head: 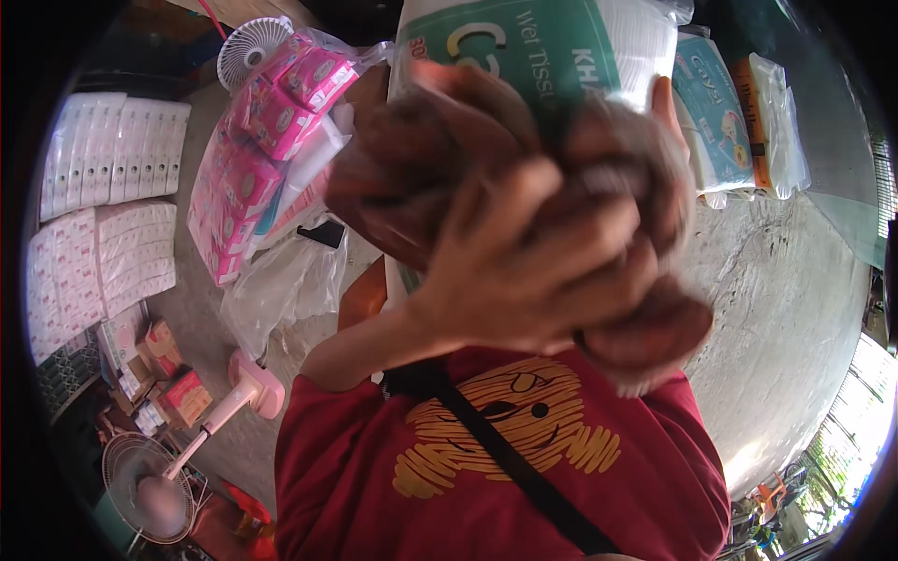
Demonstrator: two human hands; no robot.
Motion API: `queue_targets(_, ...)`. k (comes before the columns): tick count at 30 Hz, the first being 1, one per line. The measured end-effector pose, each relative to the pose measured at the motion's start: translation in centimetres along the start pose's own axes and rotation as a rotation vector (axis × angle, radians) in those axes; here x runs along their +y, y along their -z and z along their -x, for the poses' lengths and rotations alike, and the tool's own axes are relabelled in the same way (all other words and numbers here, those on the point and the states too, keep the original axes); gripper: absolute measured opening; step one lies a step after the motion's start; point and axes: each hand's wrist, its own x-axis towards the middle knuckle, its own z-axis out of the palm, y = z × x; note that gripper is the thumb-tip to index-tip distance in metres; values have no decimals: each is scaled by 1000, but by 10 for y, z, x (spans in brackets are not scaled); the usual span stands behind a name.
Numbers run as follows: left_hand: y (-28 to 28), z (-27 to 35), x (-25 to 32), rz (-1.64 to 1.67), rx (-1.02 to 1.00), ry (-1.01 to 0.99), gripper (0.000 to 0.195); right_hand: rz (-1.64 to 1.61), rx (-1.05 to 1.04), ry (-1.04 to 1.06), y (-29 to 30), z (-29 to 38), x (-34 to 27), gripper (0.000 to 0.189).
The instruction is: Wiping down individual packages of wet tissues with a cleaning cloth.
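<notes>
My left hand [523, 270] crosses the middle of the view, blurred, its fingers curled against a blurred brown, glossy thing [400, 175]; its kind cannot be told. More brown, rounded parts show beyond and below the fingers. Behind them stands a large clear-wrapped pack of wet tissues [603, 42] with a green printed front, partly covered. At the pack's right edge shows a finger [665, 105], seemingly of my right hand; the rest of that hand is hidden or blurred, so its hold cannot be told.
Pink packs in clear plastic [242, 189] lie at left, beside a loose clear bag [287, 280] and a black flat object [323, 233]. White wrapped packs [112, 154] are stacked farther left. Two fans [254, 52] [147, 487] stand there. More tissue packs [715, 112] lie at right on the concrete floor [772, 280].
</notes>
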Motion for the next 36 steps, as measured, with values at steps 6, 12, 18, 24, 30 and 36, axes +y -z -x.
queue_targets(6,-2,-2,-7,-44,69,-249,25,-206,-92,-74,8,-2,-2,60)
queue_targets(12,17,-21,-96,-14,397,59,38,-28,-149,47,29,-22,-9,57)
queue_targets(18,8,-51,-93,-218,397,210,44,-76,-166,-34,27,-21,-2,62)
queue_targets(24,-12,-64,-43,-141,192,116,50,35,-111,-51,22,-17,7,67)
queue_targets(30,21,-75,-90,-129,213,377,35,174,-140,-89,32,-10,4,72)
queue_targets(36,30,-90,-78,-72,78,584,26,269,-58,-149,28,-10,12,71)
